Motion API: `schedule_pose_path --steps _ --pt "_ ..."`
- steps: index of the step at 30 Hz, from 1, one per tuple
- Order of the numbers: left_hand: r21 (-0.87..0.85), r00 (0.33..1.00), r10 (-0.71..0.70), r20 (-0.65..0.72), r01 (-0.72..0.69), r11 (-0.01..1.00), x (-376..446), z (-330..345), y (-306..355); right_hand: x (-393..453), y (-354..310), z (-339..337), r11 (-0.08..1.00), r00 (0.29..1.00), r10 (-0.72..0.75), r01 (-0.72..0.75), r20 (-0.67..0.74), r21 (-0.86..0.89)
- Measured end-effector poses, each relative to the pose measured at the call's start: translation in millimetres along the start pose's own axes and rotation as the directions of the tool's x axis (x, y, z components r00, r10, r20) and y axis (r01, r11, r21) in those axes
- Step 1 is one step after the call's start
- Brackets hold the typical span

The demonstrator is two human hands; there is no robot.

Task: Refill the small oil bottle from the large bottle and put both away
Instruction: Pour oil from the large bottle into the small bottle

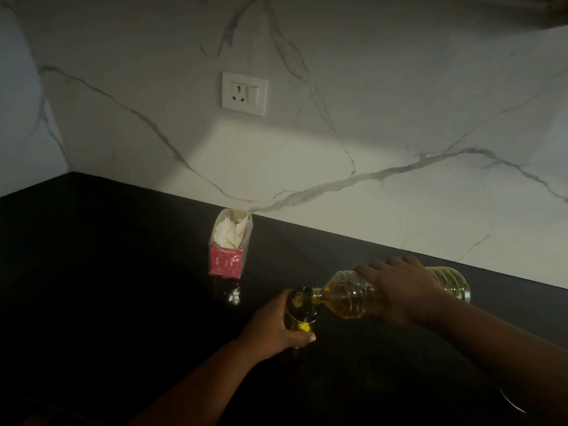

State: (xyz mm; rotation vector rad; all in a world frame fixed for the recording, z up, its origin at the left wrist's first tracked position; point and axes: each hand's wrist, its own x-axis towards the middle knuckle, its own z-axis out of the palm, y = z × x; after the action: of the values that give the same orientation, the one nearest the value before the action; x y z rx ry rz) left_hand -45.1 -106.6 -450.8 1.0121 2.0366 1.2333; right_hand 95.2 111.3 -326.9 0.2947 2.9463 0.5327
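Observation:
The small oil bottle [300, 315] stands upright on the black counter [123, 272], dark glass with yellow oil inside and its mouth uncovered. My left hand [273, 329] grips its body from the left. The large clear plastic bottle [347, 295] of yellow oil lies tipped almost level, its neck resting at the small bottle's mouth. My right hand [396, 287] grips the large bottle around its middle from above. The large bottle's base [455, 282] sticks out to the right behind my hand.
A red and clear tissue packet [229, 244] stands on the counter to the back left of the bottles. A white wall socket [244, 93] sits on the marble backsplash. Something curved and metallic [511, 401] shows at the lower right.

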Motion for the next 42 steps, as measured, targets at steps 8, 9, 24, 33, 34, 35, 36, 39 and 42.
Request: schedule_pose_path --steps 8,9,24,33,34,35,36,39,42 --pt "0.01 1.0 -0.015 0.008 0.015 1.0 1.2 -0.3 -0.3 -0.7 -0.3 -4.6 1.0 1.0 -0.001 0.001 0.025 0.018" --pt "0.011 1.0 -0.018 0.012 0.018 1.0 1.1 -0.7 -0.3 -0.9 -0.4 -4.7 1.0 1.0 0.0 -0.001 0.022 0.018" --pt "0.01 0.999 -0.032 0.02 0.032 0.999 3.5 -0.9 -3.1 0.0 -0.7 -5.4 1.0 1.0 0.008 -0.008 0.025 0.002" --pt "0.012 1.0 -0.017 0.013 0.017 1.0 4.4 -0.9 -3.5 1.7 0.3 -2.5 1.0 1.0 0.0 0.0 0.02 0.001" --pt "0.012 1.0 -0.016 0.011 0.016 1.0 4.5 -0.7 -3.7 1.7 0.4 -2.4 1.0 1.0 0.0 0.0 0.017 -0.001" --pt "0.013 1.0 -0.015 0.008 0.015 1.0 4.8 -0.7 -4.0 1.6 0.4 -2.7 1.0 1.0 -0.001 0.001 0.017 -0.002" --pt "0.013 1.0 -0.013 0.006 0.013 1.0 5.0 -0.5 -4.1 1.4 0.2 -3.2 1.0 1.0 -0.002 0.002 0.019 -0.005" --pt "0.008 1.0 -0.01 0.01 0.01 1.0 5.1 -0.7 -4.8 1.8 -0.1 -5.7 1.0 1.0 -0.007 0.008 0.03 -0.016" --pt "-0.002 1.0 -0.012 0.019 0.012 1.0 5.6 -0.6 -6.2 2.4 0.0 -7.2 1.0 0.999 -0.009 0.009 0.038 -0.016"
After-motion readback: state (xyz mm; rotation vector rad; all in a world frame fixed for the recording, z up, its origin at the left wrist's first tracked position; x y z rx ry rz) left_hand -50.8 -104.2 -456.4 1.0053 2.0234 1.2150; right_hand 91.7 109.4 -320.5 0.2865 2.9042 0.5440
